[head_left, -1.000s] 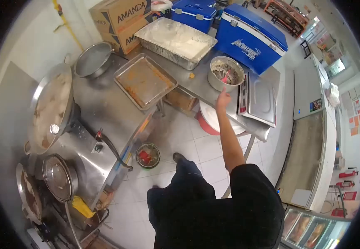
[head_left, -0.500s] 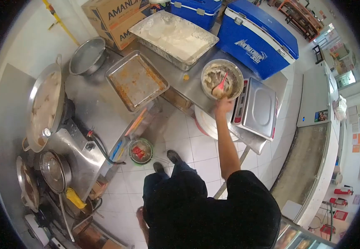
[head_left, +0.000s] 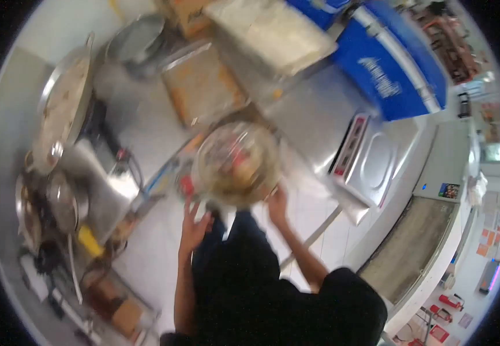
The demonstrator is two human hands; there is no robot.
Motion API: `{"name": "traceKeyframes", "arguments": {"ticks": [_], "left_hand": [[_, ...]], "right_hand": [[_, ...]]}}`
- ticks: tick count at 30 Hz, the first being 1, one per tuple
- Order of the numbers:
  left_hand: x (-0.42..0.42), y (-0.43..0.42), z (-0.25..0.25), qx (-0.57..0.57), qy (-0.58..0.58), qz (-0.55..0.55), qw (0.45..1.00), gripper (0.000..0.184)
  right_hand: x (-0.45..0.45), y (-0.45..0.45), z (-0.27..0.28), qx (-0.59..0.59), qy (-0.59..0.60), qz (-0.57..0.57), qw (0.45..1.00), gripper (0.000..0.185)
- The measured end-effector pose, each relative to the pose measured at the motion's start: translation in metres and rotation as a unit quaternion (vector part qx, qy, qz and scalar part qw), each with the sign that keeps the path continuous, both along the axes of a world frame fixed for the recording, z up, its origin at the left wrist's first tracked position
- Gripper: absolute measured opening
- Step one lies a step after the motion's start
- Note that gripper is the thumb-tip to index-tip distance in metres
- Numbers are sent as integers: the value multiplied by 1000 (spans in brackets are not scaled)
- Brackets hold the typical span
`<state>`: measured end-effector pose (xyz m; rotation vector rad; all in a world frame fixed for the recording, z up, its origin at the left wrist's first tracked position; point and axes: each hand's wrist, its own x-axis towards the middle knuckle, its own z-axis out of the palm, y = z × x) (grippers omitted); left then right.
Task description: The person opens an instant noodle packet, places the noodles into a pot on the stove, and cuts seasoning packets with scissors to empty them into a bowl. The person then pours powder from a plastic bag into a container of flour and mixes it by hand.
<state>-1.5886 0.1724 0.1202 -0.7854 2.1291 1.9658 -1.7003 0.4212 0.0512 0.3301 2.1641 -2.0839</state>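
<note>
A metal mixing bowl (head_left: 204,179), smeared by motion, is in the air in front of my body. Pale batter-like stuff coats its inside, and a spatula with a red handle (head_left: 239,158) rests in it. My right hand (head_left: 277,206) grips the bowl at its lower right rim; the fingertips are partly hidden. Just below and left of the bowl, my left hand (head_left: 195,228) has its fingers apart and holds nothing. Whether its fingertips touch the bowl is too blurred to tell.
A digital scale (head_left: 371,164) stands on the metal table at right, near a blue cooler (head_left: 391,66). Behind are a flour-filled tray (head_left: 319,55) and a stained baking tray (head_left: 203,86). A large pan (head_left: 65,104) sits at left.
The mixing bowl has left the table beside the scale and moved toward my body in my right hand. My left hand has risen from my side to near the bowl.
</note>
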Motion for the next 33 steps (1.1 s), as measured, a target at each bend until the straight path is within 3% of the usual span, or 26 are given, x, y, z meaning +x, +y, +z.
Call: {"name": "traceKeyframes", "arguments": {"ticks": [1, 2, 3, 4, 6, 7, 12, 14, 16, 17, 20, 23, 24, 25, 27, 33], "left_hand": [[-1, -2, -43, -25, 47, 5, 999, 68], [-26, 20, 28, 181, -85, 113, 973, 72], [-19, 19, 15, 195, -66, 134, 969, 74], [0, 13, -31, 220, -44, 186, 957, 74], [17, 14, -17, 183, -42, 245, 951, 71], [34, 8, -28, 184, -31, 243, 952, 70], [105, 1, -60, 152, 39, 307, 939, 66], [127, -3, -60, 122, -12, 376, 918, 66], [159, -10, -61, 119, 33, 362, 924, 63], [174, -12, -59, 91, 38, 386, 917, 59], [222, -11, -47, 67, 54, 425, 901, 53], [298, -5, -66, 6, 61, 471, 880, 52], [310, -3, -52, 7, 14, 497, 868, 52], [325, 2, -46, -10, 55, 506, 861, 51], [340, 4, -18, -1, 23, 519, 854, 48], [375, -1, -9, 82, 58, 520, 848, 47]], "right_hand": [[11, -12, -3, -89, -39, -14, 995, 27], [17, -16, 4, 66, -123, 84, 987, 29], [32, -26, -33, 37, -69, 109, 991, 27], [33, -34, 23, 27, -42, 130, 990, 30], [40, -46, 7, 38, 123, 163, 978, 35], [40, -47, 5, 108, 189, 196, 956, 36], [64, -71, 34, 66, 132, 284, 947, 30], [82, -81, 26, 69, 139, 299, 942, 29], [101, -97, 20, 116, 205, 370, 899, 31], [114, -104, 21, 92, 144, 401, 900, 32], [155, -128, 11, 46, 154, 447, 880, 32], [211, -149, 3, 17, 165, 420, 892, 30], [227, -153, -4, 53, 121, 434, 891, 26], [242, -155, 1, 52, 100, 432, 895, 21], [260, -158, -18, 44, -104, 449, 887, 21], [267, -125, -9, -28, -242, 373, 895, 19]]}}
